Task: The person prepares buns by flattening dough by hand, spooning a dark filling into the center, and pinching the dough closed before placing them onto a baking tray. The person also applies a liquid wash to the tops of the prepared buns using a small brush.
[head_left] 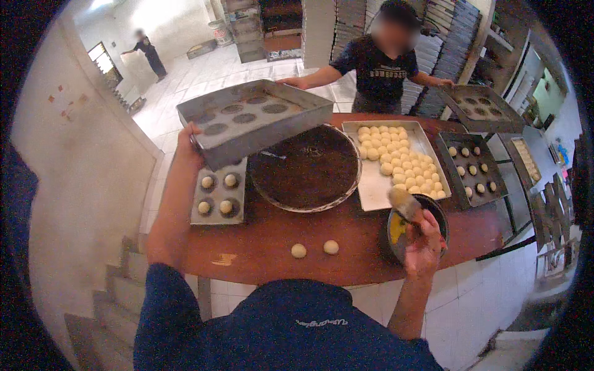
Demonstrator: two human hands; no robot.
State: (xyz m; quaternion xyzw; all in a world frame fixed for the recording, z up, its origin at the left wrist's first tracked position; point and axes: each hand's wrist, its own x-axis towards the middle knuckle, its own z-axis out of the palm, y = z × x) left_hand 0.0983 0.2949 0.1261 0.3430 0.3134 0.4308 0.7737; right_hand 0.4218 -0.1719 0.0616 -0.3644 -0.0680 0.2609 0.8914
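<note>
Pan (272,133) over the bowl's (306,209) far left, brush (403,201) right

The left hand (189,148) is clamped on one pan, long axis crosswise, cups (232,109) too faint to count surely. Left of the bowl, one tin (217,194) shows four balls (204,208). Before the bowl lie two loose balls (331,247). Right of it, the right hand (422,244) is closed around one brush, above one pot (391,240); the pan lies across the bowl from it.

Across mid-frame stretches the table (266,250), a co-worker (387,77) behind it at the top. At its centre sits a basin (309,209); right of that, a tray (374,188) of balls (399,157). Left of the basin lies a cupped tin (196,217) — the left hand (189,145) holds a raised pan (266,133) above. Lower right, the right hand's (422,244) brush (404,203) is over a pot (437,208).
</note>
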